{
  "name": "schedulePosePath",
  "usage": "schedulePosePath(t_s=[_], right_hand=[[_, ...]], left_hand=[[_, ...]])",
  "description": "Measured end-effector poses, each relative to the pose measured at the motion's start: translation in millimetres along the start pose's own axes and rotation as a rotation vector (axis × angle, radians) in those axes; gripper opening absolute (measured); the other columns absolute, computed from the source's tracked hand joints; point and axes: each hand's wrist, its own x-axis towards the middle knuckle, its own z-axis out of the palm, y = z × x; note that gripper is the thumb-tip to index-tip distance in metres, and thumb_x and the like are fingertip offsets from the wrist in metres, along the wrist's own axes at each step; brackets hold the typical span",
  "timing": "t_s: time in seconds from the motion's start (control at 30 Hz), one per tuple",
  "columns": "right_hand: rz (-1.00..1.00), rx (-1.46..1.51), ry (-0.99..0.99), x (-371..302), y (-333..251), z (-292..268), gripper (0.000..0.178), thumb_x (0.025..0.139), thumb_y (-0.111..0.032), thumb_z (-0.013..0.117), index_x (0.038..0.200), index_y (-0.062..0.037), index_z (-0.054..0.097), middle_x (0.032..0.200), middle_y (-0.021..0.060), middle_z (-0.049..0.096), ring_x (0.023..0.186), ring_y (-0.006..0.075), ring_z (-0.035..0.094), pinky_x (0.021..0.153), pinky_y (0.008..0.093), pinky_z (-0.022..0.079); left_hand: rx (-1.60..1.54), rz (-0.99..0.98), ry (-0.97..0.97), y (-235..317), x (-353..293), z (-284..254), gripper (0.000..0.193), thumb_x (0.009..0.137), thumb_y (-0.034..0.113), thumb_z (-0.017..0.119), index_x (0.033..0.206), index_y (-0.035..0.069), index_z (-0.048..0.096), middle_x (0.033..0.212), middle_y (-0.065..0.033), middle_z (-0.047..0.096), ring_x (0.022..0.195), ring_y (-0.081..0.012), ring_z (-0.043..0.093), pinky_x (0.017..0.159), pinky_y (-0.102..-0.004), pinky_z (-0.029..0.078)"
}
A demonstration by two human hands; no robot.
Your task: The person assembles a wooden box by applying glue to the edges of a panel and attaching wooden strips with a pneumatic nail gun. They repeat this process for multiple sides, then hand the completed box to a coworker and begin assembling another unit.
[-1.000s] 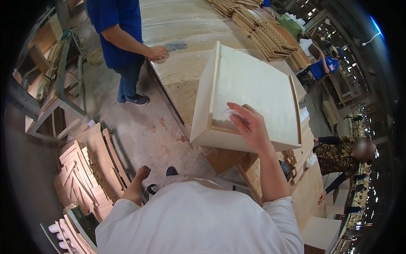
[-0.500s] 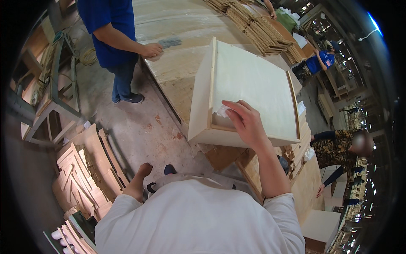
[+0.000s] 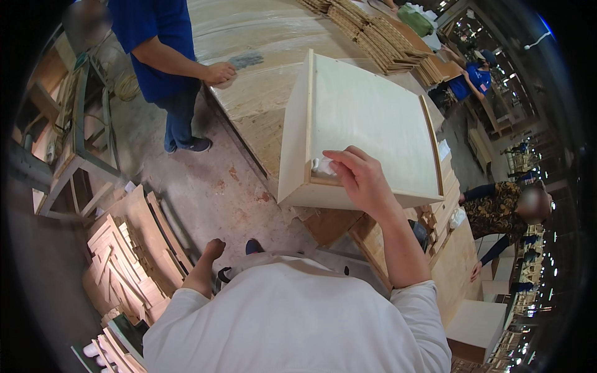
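My right hand [image 3: 359, 176] pinches a crumpled white wad [image 3: 323, 166], cloth or paper, between thumb and fingers. The wad rests on the pale panel near the near-left corner of a wooden box [image 3: 376, 109]. This box has a flat, light upper face with raised wooden strips along its left and right edges. It sits tilted in view on the corner of a large table. Down at my left side hangs my left hand [image 3: 215, 248], curled closed over the floor and away from the box. Whatever its fingers might hold is hidden.
A person in a blue shirt [image 3: 155, 50] stands left of the wide worktable [image 3: 249, 28], one hand near a grey cloth [image 3: 246, 59]. Stacked wooden panels [image 3: 373, 37] lie at the back. Wood pieces [image 3: 121, 261] are piled left. Other people are at right.
My right hand has shifted slightly left with the white wad, which now lies nearer the left strip. The view has moved a little. My left hand stays low at my side.
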Motion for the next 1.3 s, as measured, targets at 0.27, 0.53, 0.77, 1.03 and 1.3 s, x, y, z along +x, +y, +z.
schedulePosePath(t_s=[0.27,0.53,0.77,1.03,1.3], right_hand=[[0.104,-0.047,0.043,-21.8,7.6,-19.6,0.019,0.086,0.003,0.055,0.102,-0.0001,0.064,0.076,0.0093,0.057,0.065,0.0171,0.057,0.059,0.0271,0.044],[0.202,-0.104,0.157,-59.8,34.4,-64.0,0.016,0.087,0.0,0.054,0.1,0.0012,0.063,0.076,0.0096,0.057,0.067,0.0174,0.056,0.061,0.0277,0.044],[0.255,-0.175,0.228,-97.5,67.1,-107.3,0.015,0.087,0.0,0.053,0.098,0.0017,0.063,0.077,0.0109,0.057,0.067,0.0196,0.056,0.061,0.0285,0.044],[0.339,-0.253,0.309,-136.8,105.1,-156.1,0.012,0.087,-0.001,0.053,0.095,0.0032,0.062,0.078,0.0133,0.058,0.072,0.0242,0.058,0.066,0.0301,0.045],[0.363,-0.329,0.335,-163.7,132.0,-187.2,0.011,0.087,-0.003,0.054,0.093,0.0033,0.061,0.08,0.0146,0.059,0.074,0.0278,0.059,0.068,0.0322,0.046]], left_hand=[[0.084,0.038,-0.069,14.8,10.0,-5.8,0.014,0.08,0.015,0.056,0.085,0.004,0.063,0.091,-0.0183,0.063,0.09,-0.036,0.062,0.072,-0.0454,0.053],[0.455,0.127,-0.214,27.5,14.8,-8.6,0.018,0.081,0.022,0.062,0.089,0.006,0.066,0.094,-0.0176,0.064,0.093,-0.0345,0.062,0.076,-0.0448,0.053],[0.404,0.182,-0.15,59.3,37.9,5.2,0.02,0.079,0.026,0.065,0.088,0.008,0.067,0.093,-0.0154,0.064,0.092,-0.0324,0.063,0.077,-0.0444,0.053],[0.256,0.226,-0.126,110.9,62.3,18.1,0.014,0.079,0.023,0.062,0.084,0.01,0.068,0.091,-0.0145,0.064,0.089,-0.0301,0.063,0.076,-0.0437,0.052],[0.328,0.205,-0.172,129.5,64.4,22.1,0.013,0.078,0.022,0.064,0.084,0.012,0.068,0.091,-0.012,0.065,0.09,-0.0292,0.063,0.078,-0.0437,0.051]])
